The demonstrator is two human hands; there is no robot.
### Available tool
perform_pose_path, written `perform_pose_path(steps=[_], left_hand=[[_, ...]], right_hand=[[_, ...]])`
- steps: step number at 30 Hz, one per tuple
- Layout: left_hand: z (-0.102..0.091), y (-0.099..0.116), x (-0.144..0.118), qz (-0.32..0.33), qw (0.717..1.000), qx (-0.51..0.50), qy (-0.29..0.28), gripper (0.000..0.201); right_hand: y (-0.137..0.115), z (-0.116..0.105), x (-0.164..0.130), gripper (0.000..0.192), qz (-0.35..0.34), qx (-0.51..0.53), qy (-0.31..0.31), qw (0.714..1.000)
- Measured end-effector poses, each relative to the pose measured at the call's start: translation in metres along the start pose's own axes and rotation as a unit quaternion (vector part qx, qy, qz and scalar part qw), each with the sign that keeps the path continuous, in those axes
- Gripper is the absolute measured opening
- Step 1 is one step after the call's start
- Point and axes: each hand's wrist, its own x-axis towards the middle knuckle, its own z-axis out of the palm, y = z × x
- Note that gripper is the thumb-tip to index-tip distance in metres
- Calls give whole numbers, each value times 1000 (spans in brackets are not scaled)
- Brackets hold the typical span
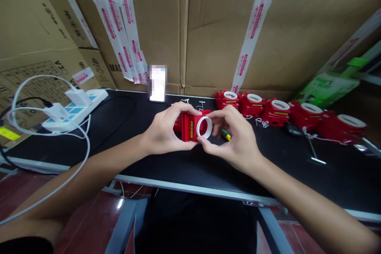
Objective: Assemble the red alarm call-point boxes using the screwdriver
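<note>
A red housing (187, 127) with a yellow label is held above the black tabletop, its round opening facing right. My left hand (163, 129) wraps round its left side, thumb and fingers above and below. At the opening sits a white ring (205, 127). The fingers and thumb of my right hand (235, 137) pinch this ring at its edge; whether it is fully seated in the housing I cannot tell. Behind my right fingers lies a yellow and green tool (226, 135), mostly hidden.
Several red housings with white rings (279, 105) line the back right, beside a green bag (327, 87). A metal T-handle tool (312, 151) lies right. A lit phone (157, 83) leans on the cardboard (208, 27). A power strip (77, 111) with white cables stands left.
</note>
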Motion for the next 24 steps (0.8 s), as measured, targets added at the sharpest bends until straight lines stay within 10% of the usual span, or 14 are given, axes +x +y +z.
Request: perform_pose_path(steps=[24], left_hand=[[-30, -2, 16, -173, 898, -275, -298, 66]], right_hand=[[-10, -13, -4, 61, -189, 26, -214, 958]])
